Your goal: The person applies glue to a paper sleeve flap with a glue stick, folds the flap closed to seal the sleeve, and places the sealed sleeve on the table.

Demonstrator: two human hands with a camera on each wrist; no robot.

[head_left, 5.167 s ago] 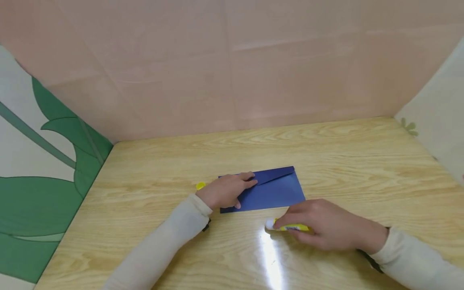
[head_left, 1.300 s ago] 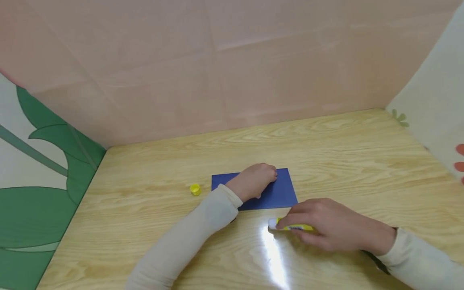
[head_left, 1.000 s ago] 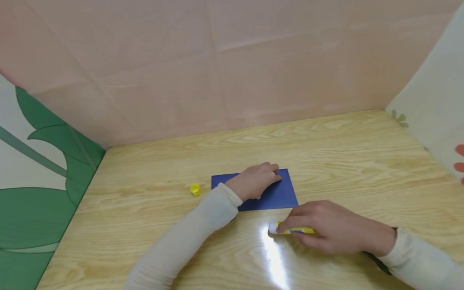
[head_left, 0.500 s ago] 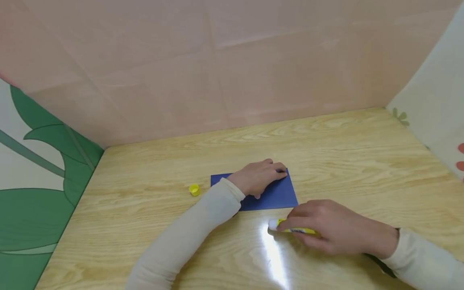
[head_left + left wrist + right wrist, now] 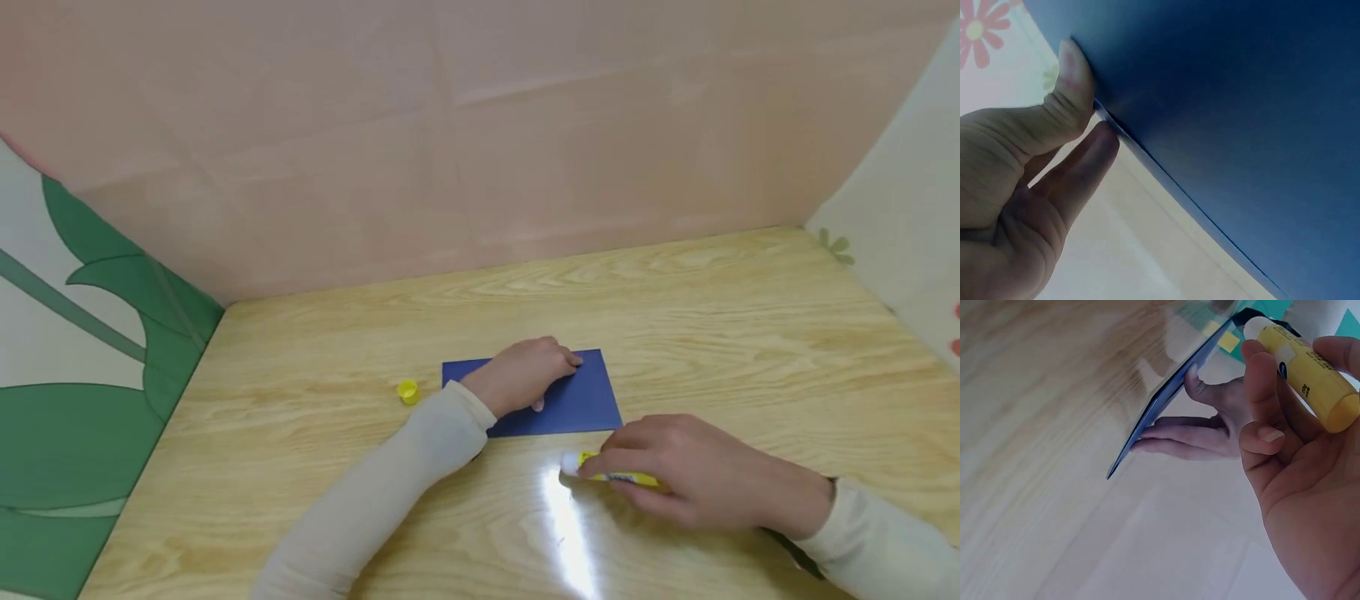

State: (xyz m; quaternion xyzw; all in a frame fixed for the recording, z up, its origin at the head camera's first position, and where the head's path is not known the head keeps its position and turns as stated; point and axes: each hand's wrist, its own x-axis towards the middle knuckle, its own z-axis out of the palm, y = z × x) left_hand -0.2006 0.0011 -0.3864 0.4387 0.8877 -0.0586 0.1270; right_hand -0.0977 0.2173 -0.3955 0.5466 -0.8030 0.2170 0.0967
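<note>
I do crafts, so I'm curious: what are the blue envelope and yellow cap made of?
The blue envelope looks like smooth, mostly matte paper or thin card, given its crisp edges. The yellow cap is probably smooth plastic, judging by its even colour and hollow round shape.

Left hand (image 5: 523, 373) rests on a blue envelope (image 5: 588, 404) (yellow cap (image 5: 408, 392) nearby); right hand (image 5: 693, 473) grips a glue stick (image 5: 621, 477).

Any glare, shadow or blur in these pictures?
Head view: a white glare streak on the wood-grain table and a shadow beneath the glue stick; left wrist view: the blue envelope darkens toward the top, the background looks washed out; right wrist view: the table's grain looks soft.
</note>
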